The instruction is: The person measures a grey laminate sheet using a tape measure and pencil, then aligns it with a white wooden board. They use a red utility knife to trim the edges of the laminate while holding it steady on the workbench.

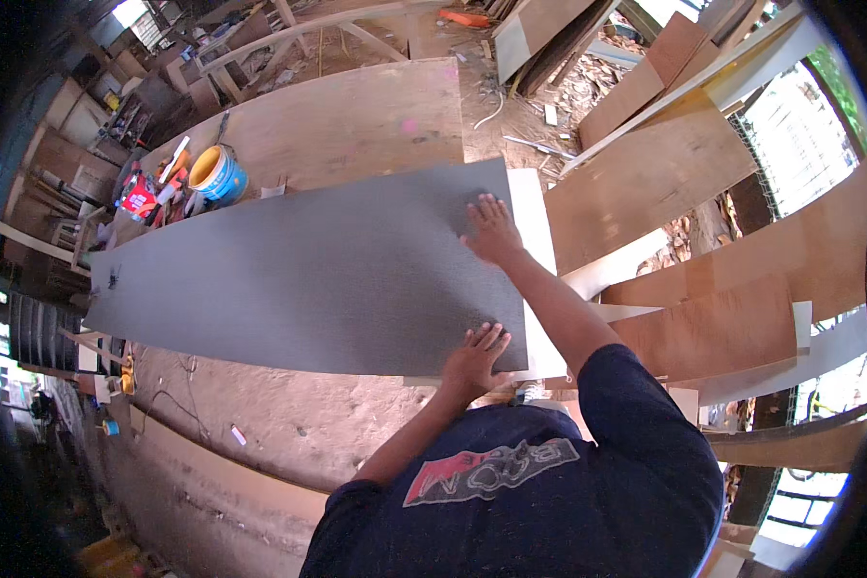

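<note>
A long dark grey sheet (299, 270) lies flat over a work table, its right end near my body. My left hand (476, 362) rests on the sheet's near right corner, fingers stretched out and palm down. Farther off, my right hand (493, 231) presses flat near the far right corner, fingers a little spread. Neither hand grips anything. Along the right end a white sheet (538, 231) shows from under the grey one. A small dark object (114, 277) sits on the grey sheet's far left end.
Beyond the grey sheet lies a plywood panel (356, 120). A blue bucket with a yellow inside (218, 178) stands at the sheet's far left edge, beside a red package (138, 197). Brown boards (655, 183) lean at the right. A small white tube (239, 435) lies on the dirt floor.
</note>
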`<state>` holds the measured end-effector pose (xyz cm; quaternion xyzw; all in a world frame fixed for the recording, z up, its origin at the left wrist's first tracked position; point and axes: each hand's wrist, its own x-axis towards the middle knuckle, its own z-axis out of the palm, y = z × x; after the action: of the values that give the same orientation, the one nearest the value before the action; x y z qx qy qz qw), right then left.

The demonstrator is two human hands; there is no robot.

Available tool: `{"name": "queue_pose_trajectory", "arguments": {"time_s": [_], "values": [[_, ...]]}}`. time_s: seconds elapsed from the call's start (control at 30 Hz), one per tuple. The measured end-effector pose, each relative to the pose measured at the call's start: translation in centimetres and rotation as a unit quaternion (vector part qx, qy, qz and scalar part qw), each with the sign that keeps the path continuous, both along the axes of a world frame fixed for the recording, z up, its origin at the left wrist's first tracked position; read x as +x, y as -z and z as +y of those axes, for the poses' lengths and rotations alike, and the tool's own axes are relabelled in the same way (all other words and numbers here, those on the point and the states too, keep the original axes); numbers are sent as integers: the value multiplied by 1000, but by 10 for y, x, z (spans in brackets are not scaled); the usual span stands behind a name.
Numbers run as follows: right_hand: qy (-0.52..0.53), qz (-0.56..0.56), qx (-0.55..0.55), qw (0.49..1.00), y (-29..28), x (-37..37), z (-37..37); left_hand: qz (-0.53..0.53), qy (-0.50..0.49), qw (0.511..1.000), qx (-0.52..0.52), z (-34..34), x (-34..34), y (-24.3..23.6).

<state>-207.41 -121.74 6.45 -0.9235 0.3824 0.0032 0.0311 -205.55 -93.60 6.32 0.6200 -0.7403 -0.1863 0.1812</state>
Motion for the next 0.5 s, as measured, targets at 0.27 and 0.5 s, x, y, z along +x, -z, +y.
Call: {"name": "queue_pose_trajectory", "arguments": {"time_s": [0.27, 0.5], "values": [[49, -33, 24, 998, 32, 0, -73, 31, 25, 999, 36, -6, 0, -6], [26, -73, 48, 996, 9, 1, -82, 9, 17, 998, 60, -10, -2, 15]]}}
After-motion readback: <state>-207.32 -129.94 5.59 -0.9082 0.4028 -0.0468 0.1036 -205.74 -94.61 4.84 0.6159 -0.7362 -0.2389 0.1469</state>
